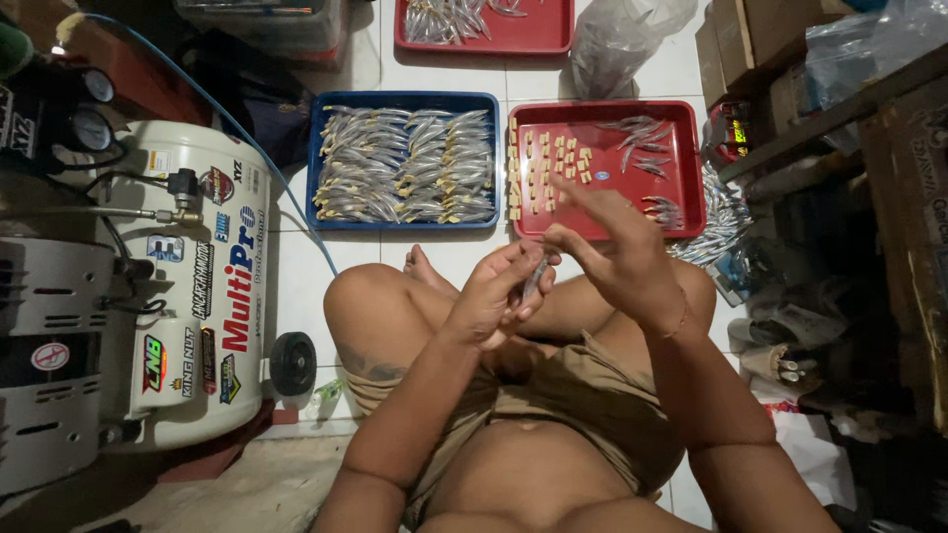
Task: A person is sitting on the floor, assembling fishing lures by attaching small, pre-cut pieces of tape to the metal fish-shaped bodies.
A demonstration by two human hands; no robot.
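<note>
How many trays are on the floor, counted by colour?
Blue tray: 1
Red trays: 2, one beside the blue one and one farther away, cut by the picture edge
Total: 3

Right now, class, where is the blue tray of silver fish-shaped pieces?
In the head view, the blue tray lies on the tiled floor, upper centre, between the white compressor tank and the red tray.

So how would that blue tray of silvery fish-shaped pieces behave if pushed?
The blue tray probably slides easily on the glossy tile floor. Its loosely piled silvery fish-shaped pieces may shift, and the low rim might let some spill if tilted.
</note>
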